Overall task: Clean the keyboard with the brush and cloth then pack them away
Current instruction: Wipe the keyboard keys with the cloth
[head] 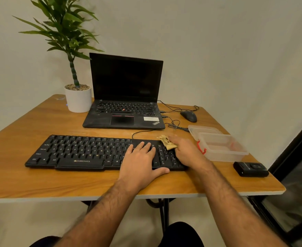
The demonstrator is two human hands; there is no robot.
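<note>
Here the black Zebronics keyboard [100, 152] lies across the wooden table [39, 179], in front of an open ThinkPad laptop [125, 97]. The left hand [139, 161] rests flat on its right-hand keys, fingers straight and spread, steadying it. The right hand [186, 150] presses a crumpled tan cloth [167, 142] against the keyboard's far right corner, fingers curled over it. So the wiping step looks underway. No brush is clearly visible; something red shows through the open clear plastic container [221, 148] just beside the right hand, but what it is cannot be told. Packing the cloth away remains.
</note>
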